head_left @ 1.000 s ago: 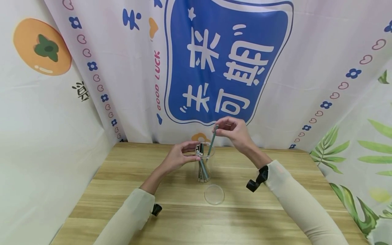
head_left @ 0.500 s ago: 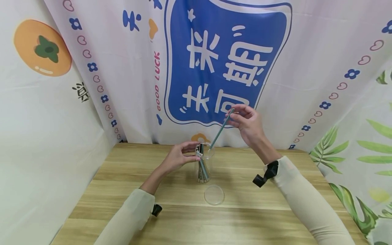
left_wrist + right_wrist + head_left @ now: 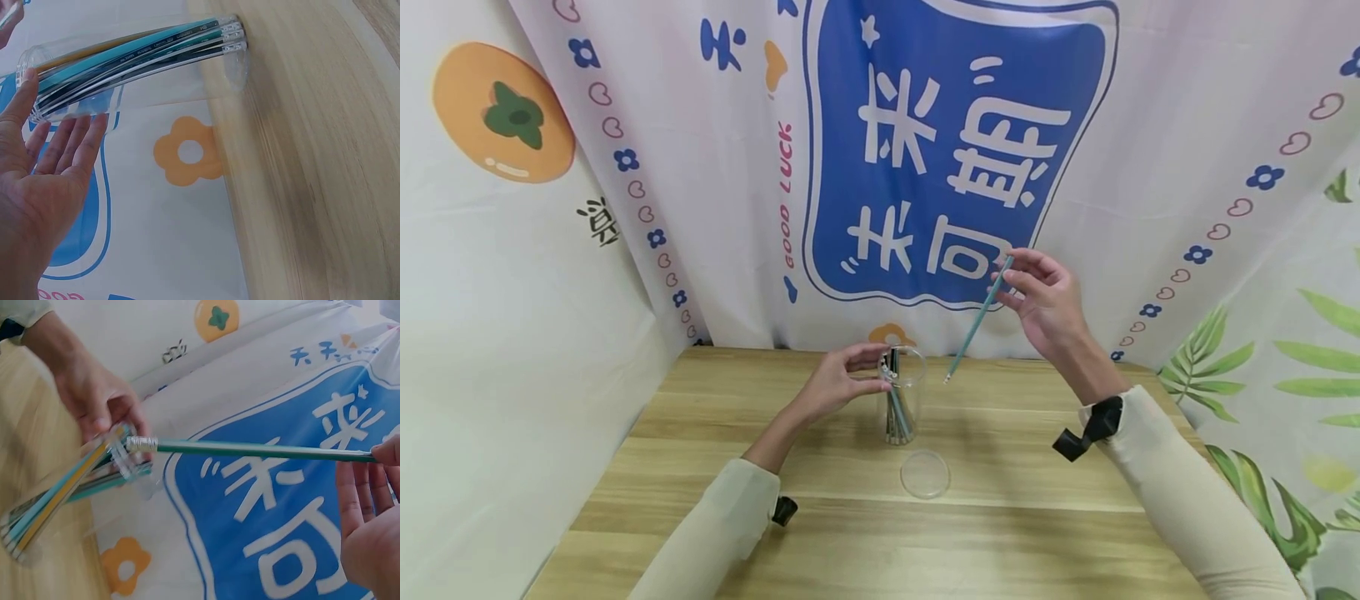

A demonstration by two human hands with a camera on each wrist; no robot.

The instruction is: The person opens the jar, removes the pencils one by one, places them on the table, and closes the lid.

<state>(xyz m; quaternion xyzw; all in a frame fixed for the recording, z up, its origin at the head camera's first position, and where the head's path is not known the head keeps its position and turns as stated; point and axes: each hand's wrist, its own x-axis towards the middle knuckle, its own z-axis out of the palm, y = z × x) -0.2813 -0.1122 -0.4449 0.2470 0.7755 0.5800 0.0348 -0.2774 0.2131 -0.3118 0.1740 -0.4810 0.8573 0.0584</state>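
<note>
In the head view, a clear cylindrical jar (image 3: 919,404) stands upright on the table. Several pencils (image 3: 134,59) in green, dark, light blue and gold lean inside it, their eraser ends at the bottom. My left hand (image 3: 835,385) holds the jar near its rim, thumb on one side and fingers on the other. To the right of the jar, my right hand (image 3: 1051,307) pinches a green pencil (image 3: 976,323) by its upper end. That pencil slants in the air, eraser end down, apart from the jar. A clear round lid (image 3: 925,475) lies in front of the jar.
The wood-grain table (image 3: 820,533) meets a hanging printed cloth (image 3: 737,208) close behind the jar. Further printed cloth hangs on the left and right sides. A black strap device (image 3: 1093,427) sits on the right wrist.
My right hand has drawn the green pencil up out of the jar and carried it to the right. The left hand, jar and lid have stayed in place.
</note>
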